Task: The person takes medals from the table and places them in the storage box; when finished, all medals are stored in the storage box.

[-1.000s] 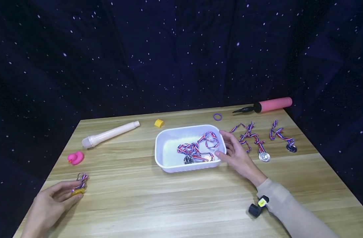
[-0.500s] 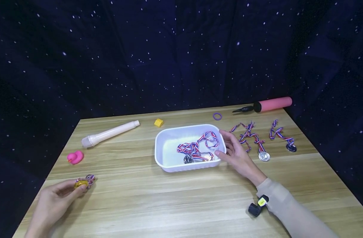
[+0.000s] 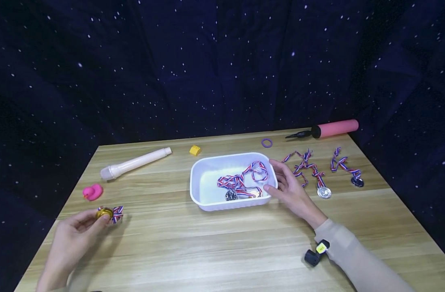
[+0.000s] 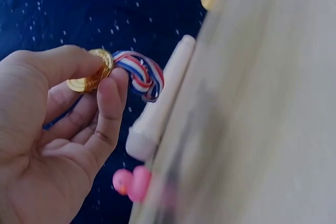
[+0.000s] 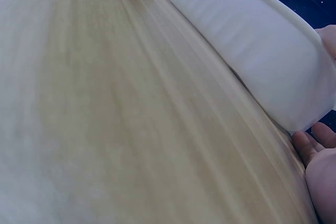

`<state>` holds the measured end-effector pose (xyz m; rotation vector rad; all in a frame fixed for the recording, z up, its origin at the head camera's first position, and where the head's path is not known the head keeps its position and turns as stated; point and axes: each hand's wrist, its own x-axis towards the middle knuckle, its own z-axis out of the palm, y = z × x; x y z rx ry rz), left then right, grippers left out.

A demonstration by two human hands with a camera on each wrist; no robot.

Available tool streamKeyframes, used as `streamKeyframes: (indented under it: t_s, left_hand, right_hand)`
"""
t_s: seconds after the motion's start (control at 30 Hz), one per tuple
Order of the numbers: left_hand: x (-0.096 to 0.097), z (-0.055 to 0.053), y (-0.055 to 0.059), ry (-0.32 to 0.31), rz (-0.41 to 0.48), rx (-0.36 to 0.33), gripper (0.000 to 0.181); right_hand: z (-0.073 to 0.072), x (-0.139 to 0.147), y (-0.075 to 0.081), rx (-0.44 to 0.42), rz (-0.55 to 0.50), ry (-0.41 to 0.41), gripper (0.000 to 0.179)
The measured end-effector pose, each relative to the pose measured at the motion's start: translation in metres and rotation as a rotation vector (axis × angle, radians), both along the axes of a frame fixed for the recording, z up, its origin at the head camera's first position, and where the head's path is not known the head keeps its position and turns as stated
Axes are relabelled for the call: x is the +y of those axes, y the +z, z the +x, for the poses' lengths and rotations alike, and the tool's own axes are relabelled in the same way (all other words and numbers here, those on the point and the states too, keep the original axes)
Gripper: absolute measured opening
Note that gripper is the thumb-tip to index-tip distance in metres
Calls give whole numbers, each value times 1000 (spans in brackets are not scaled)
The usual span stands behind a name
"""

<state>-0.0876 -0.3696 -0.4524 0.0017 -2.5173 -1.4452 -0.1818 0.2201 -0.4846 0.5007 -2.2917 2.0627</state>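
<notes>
My left hand [image 3: 73,235] pinches a gold medal [image 3: 104,212] between thumb and fingers, raised over the table's left side. Its bunched red, white and blue ribbon [image 4: 140,73] sticks out past the fingertips in the left wrist view. At the table's middle stands a white plastic tub [image 3: 208,207], its right end gripped by my right hand [image 3: 295,195]. Inside the tub lie a dark-looking medal [image 3: 230,195], a shiny gold-toned medal [image 3: 256,193] and tangled striped ribbons [image 3: 231,181]. The right wrist view shows fingers [image 5: 303,146] low against the tub's end.
Left of the tub lie a pink rubber duck [image 3: 93,192] and a pale toy microphone [image 3: 135,164]. Behind it are a yellow block [image 3: 195,150] and a purple ring [image 3: 267,142]. To its right are a silver medal [image 3: 324,192], a darker medal [image 3: 357,181] and a pink hand pump [image 3: 335,129].
My left hand has lifted the gold medal and moved it slightly right and away from me, turning its face more into view. The right hand and tub have stayed put.
</notes>
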Motion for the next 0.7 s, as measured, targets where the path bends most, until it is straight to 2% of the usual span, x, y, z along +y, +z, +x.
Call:
streamKeyframes:
  t_s: [0.13,0.3,0.37,0.5,0.6,0.7]
  left_hand:
    - [11,-11,14,10,52,17,12]
    - [31,-27,37,-32,117,62,9]
    - [39,-34,47,-52,90,84,10]
    - [56,-47,68,-78,-29,125,17]
    - [69,-56,82,-104,-41,138,19]
    - [86,-66,96,-137,-2,154,18]
  right_hand:
    - [0,0,1,-1,1,-1,84]
    - [0,0,2,5,2,2,84]
    - [0,0,2,10,4,2,84]
    - [-1,0,1,14,8,2,84]
    - [-1,0,1,11,6,4,84]
    - [-1,0,0,8,2,6,84]
